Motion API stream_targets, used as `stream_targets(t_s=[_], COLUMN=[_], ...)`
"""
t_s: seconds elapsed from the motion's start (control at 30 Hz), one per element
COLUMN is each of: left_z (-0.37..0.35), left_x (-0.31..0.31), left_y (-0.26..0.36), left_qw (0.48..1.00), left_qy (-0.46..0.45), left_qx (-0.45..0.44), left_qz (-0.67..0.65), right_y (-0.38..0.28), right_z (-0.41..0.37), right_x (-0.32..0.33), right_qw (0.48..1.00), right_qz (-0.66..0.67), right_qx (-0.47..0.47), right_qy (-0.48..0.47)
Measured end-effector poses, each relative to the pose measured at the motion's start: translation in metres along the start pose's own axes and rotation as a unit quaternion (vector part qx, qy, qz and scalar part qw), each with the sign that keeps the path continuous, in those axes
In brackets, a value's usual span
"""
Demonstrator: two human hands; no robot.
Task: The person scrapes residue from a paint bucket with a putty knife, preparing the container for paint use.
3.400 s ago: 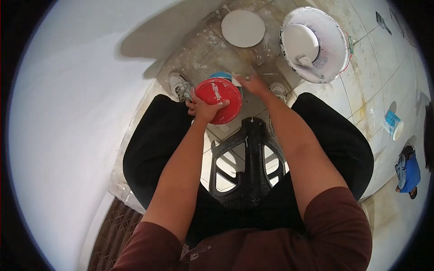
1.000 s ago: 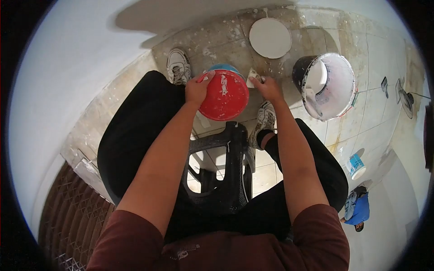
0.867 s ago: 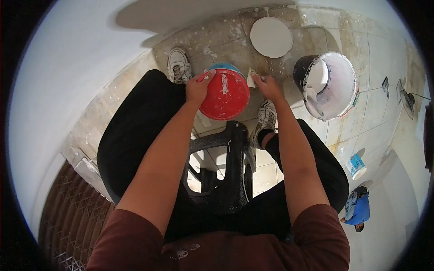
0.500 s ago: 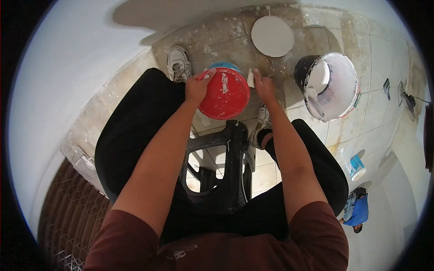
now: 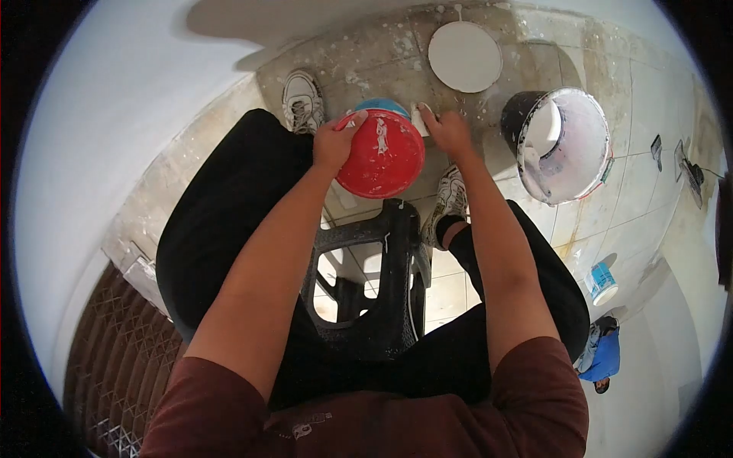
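Beyond the far end of the black stool (image 5: 382, 290) we grip a red dish (image 5: 383, 159), streaked with white, over the spattered floor (image 5: 366, 65). Our left hand (image 5: 334, 145) is clamped on the dish's rim, thumb over the edge. Our right hand (image 5: 449, 135) is closed round a small white scraper (image 5: 418, 120), which touches the side of the dish away from the left hand. A blue rim (image 5: 379, 106) shows just past the dish; we cannot tell what it belongs to.

We judge the one-sided grip to be the weak point. A hard push from the scraper could tip the dish and drop white paste onto the right shoe (image 5: 450, 195), which sits between the stool and the dish. Leaning further over the stool's end could also shift our weight off it. To the right of the stool, an open bucket (image 5: 592, 145) stands near that foot, where a careless step might knock it.

For writing, a pale mark on our shirt (image 5: 305, 424), on the near side of the stool, is too blurred to read. A small blue-and-white can (image 5: 602, 281), right of the stool, carries a label too small to make out.
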State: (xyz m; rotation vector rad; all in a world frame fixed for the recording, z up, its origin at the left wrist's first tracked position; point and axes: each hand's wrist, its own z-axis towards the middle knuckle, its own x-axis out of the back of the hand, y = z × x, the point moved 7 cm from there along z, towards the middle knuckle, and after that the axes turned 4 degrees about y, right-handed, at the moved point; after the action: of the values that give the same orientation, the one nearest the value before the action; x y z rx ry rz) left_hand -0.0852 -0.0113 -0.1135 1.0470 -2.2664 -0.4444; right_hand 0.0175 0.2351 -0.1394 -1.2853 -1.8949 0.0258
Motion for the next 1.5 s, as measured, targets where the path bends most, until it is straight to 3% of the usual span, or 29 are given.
stream_targets(t_s=[0.07,0.17,0.27,0.37,0.47,0.57,0.7,0.87,1.07,1.17,1.27,1.37,1.47,1.5], left_z=[0.0,0.001,0.004,-0.002,-0.005,-0.002,-0.006,-0.001,0.0,-0.002,0.0,0.003,0.004,0.004], left_x=[-0.001,-0.001,-0.001,0.0,0.001,0.0,0.003,0.0,0.001,0.001,0.0,0.0,0.0,0.002], left_y=[0.001,0.001,-0.003,0.004,0.006,0.01,0.014,0.006,0.002,0.007,0.002,-0.003,-0.004,-0.001], left_qw=[1.0,1.0,1.0,1.0,1.0,0.999,1.0,1.0,1.0,0.999,1.0,0.999,1.0,1.0], left_qy=[-0.006,-0.004,-0.014,-0.022,-0.021,-0.016,0.001,-0.006,-0.005,-0.009,-0.014,-0.014,0.008,0.009], left_qx=[-0.008,-0.01,-0.018,0.0,0.022,-0.027,-0.026,-0.011,-0.004,-0.033,0.0,0.016,-0.02,-0.017], left_qz=[-0.011,-0.016,-0.02,-0.021,-0.003,-0.007,0.003,0.014,0.025,0.038,0.016,0.029,0.016,0.022], right_y=[0.0,0.022,0.014,-0.032,-0.037,-0.011,-0.003,-0.028,-0.038,-0.061,-0.072,-0.071,-0.05,-0.044], right_z=[0.001,-0.012,0.001,0.009,0.007,-0.005,-0.028,-0.005,0.005,0.02,0.024,0.025,0.026,0.027], right_x=[-0.001,-0.034,-0.023,0.023,0.03,0.009,-0.013,0.023,0.027,0.026,0.026,0.021,0.011,0.011], right_qw=[1.0,0.983,0.999,0.982,0.971,0.995,0.992,0.973,0.947,0.908,0.876,0.878,0.904,0.934], right_qz=[-0.002,0.169,0.049,-0.14,-0.178,-0.087,-0.006,-0.191,-0.21,-0.309,-0.345,-0.332,-0.264,-0.215], right_qx=[-0.006,-0.047,-0.004,0.125,0.156,0.044,0.084,0.127,0.23,0.284,0.336,0.345,0.333,0.287], right_qy=[0.005,0.06,-0.015,-0.02,0.026,-0.003,0.095,0.015,0.083,-0.001,-0.011,-0.006,0.042,0.009])
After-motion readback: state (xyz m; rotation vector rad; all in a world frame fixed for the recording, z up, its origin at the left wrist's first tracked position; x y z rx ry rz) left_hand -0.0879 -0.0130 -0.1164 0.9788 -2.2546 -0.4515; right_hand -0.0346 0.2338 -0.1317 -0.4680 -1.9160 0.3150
